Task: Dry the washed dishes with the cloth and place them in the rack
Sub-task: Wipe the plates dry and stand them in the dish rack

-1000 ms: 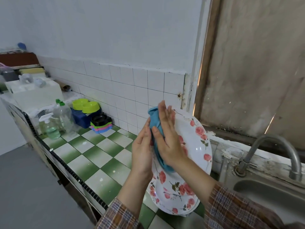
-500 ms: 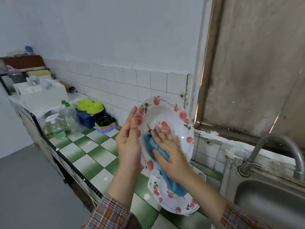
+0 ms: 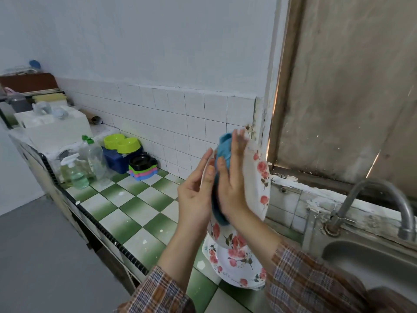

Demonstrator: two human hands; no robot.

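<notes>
A white plate with red roses [image 3: 257, 184] stands nearly upright in the air above the counter. My left hand [image 3: 196, 190] steadies its left rim with flat fingers. My right hand [image 3: 232, 186] presses a blue cloth [image 3: 224, 146] against the plate's face; the cloth's top sticks out above my fingers. Under my wrists a second rose-patterned plate [image 3: 234, 265] lies on the green-and-white checked counter [image 3: 135, 208]. No rack can be made out.
A steel sink [image 3: 370, 263] with a curved tap [image 3: 383, 199] is at the right. Far left on the counter stand a soap pump bottle [image 3: 75, 172], a clear bottle [image 3: 94, 157], stacked coloured pet bowls [image 3: 142, 166] and a white box [image 3: 54, 129]. The floor drops off at left.
The held plate has tipped more upright and swung right. My right hand and the cloth slid from the plate's lower middle up to its top edge. The view shifted slightly.
</notes>
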